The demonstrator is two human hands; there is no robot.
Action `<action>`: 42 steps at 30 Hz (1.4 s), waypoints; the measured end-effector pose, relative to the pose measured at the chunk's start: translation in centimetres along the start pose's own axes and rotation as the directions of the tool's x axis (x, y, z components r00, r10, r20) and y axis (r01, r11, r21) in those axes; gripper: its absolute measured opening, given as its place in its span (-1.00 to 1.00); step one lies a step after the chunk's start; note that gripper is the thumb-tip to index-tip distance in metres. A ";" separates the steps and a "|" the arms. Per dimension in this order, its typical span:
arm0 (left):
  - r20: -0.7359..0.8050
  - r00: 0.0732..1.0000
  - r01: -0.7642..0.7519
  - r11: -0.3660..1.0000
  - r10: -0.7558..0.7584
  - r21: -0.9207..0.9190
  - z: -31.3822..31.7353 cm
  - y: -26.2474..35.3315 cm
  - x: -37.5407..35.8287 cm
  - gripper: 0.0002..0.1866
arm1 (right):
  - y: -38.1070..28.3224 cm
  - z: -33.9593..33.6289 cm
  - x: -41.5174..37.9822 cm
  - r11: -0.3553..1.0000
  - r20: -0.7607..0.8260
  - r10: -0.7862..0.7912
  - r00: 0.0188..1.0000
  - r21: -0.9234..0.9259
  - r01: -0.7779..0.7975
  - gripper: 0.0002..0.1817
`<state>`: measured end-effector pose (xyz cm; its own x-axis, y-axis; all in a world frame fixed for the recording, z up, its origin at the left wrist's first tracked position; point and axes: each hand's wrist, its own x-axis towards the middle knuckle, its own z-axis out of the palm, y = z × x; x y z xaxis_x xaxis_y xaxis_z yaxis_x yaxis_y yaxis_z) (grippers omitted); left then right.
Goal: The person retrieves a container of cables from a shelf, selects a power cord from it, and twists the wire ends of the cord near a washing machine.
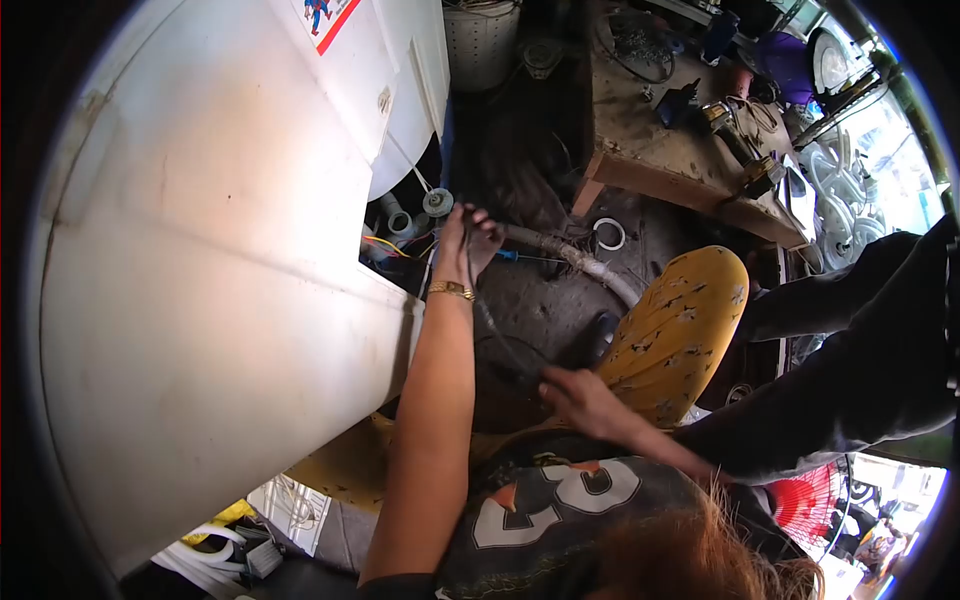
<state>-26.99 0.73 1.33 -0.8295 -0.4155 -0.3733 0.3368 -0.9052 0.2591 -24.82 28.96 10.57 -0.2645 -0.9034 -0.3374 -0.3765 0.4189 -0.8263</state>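
My left hand (478,245), with a gold watch at its wrist, is raised beside the opening in a large white appliance cabinet (220,230). A thin dark cord (487,315) runs up through its curled fingers. Lower down, my right hand (585,402) is closed on the same cord near my knee. Close to my left fingertips is a round whitish fitting (438,202). Behind it, a grey pipe end (399,221) and yellow and red wires (382,243) show inside the opening.
On the floor are a blue-handled screwdriver (509,255), a dirty grey hose (585,262) and a white ring (608,234). A wooden workbench (640,150) bears tools and parts. Another person's dark-trousered leg (840,370) is at right, near a red fan (808,500).
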 end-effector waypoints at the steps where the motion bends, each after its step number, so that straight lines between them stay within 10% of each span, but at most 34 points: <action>1: 0.070 0.997 0.028 0.999 -0.025 -0.045 1.3 -0.2 0.0 -0.71 | 1.2 0.3 0.9 0.994 -0.091 0.029 0.995 0.107 -0.019 -0.66; 6: 0.007 0.999 -0.032 0.999 0.032 -0.005 1.3 -0.2 -1.1 -0.66 | 2.5 0.1 4.9 0.853 -0.162 -0.043 0.986 0.509 0.120 -0.49; 15: -0.035 0.998 0.068 0.919 -0.059 0.388 -1.1 0.1 -6.8 -0.53 | -1.4 1.9 9.6 0.844 0.005 -0.193 0.981 0.511 0.164 -0.76; 21: 0.014 0.988 -0.134 0.828 0.151 0.545 -4.5 -3.7 -12.9 -0.50 | -1.1 2.1 12.2 0.690 -0.310 0.021 0.950 0.692 0.211 -0.70; 25: 0.054 0.938 -0.233 0.511 0.341 0.827 -3.3 -2.9 -15.6 -0.49 | -1.7 3.2 13.2 0.577 -0.272 0.214 0.938 0.811 0.103 -0.60; 28: 0.072 0.920 -0.223 0.364 0.384 0.904 -2.2 -2.6 -16.9 -0.44 | -1.0 2.7 14.5 0.068 -0.023 0.024 0.999 0.997 0.022 -0.57; 42: -0.094 0.994 0.021 0.770 0.050 0.638 -2.0 -4.1 -18.4 -0.63 | -0.4 1.7 16.6 -0.076 0.137 -0.070 0.988 0.987 -0.142 -0.79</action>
<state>-12.19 11.91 5.35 -0.7660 -0.4672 -0.4416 -0.0425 -0.6486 0.7600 -27.52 13.59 4.53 -0.1134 -0.9347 -0.3369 0.9423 0.0063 -0.3347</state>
